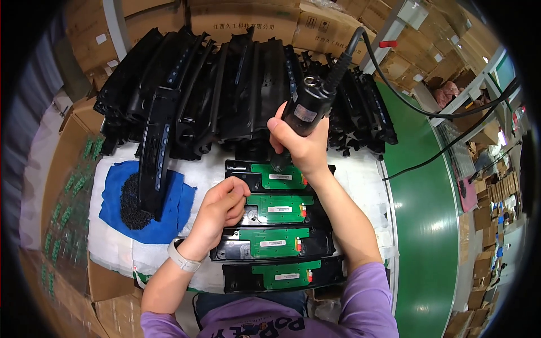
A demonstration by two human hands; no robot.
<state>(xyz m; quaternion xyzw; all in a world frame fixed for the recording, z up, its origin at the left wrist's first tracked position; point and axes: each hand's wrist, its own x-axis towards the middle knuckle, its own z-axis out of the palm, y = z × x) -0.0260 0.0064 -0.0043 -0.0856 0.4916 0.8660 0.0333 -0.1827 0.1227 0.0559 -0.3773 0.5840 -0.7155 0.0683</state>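
Observation:
My right hand (307,143) is wrapped round a black electric screwdriver (304,110), which leans with its lower end at the upper left part of the farthest green circuit board (290,181). That board lies in a black plastic housing (239,168). Nearer to me, several like housings with green boards (280,201) lie in a column, each board bearing a white label and a small red-and-white part. My left hand (222,205), fingers curled and pressed together, rests beside the two farthest boards. What it holds, if anything, is hidden.
Many long black plastic parts (236,90) are piled across the back. On a blue cloth (112,211) lies a heap of tiny black screw-like pieces (132,205), with one black part (152,158) reaching over it. The screwdriver's cable (406,110) arches right. Green boards in clear plastic (70,183) stand left.

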